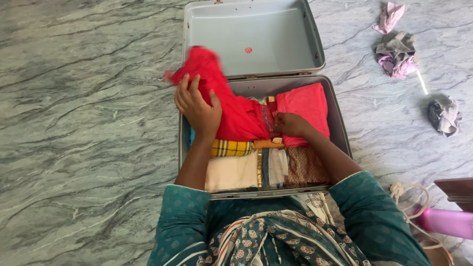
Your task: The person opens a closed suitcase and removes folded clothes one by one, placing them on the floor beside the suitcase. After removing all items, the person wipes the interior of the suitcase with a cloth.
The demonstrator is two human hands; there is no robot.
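Observation:
An open grey suitcase (340, 123) lies on the floor in front of me, its lid (256, 34) tilted back. Folded clothes fill it: a pink-red folded cloth (305, 103) at the back right, a yellow checked cloth (231, 148), a cream cloth (231, 172) and a brown patterned cloth (305, 167). My left hand (197, 108) presses and grips a loose red garment (231, 108) that trails over the suitcase's left rim, its end blurred. My right hand (290, 124) pinches the same red garment near its middle, beside the pink-red cloth.
Grey veined marble floor (84, 123) surrounds the suitcase. Crumpled cloths lie at the right: a pink cloth (389, 17), a grey-and-lilac cloth (398, 54), a grey-and-dark cloth (445, 116). A pink cylinder (446, 222), a white cord (406, 197) and a dark wooden edge (456, 189) sit at the lower right.

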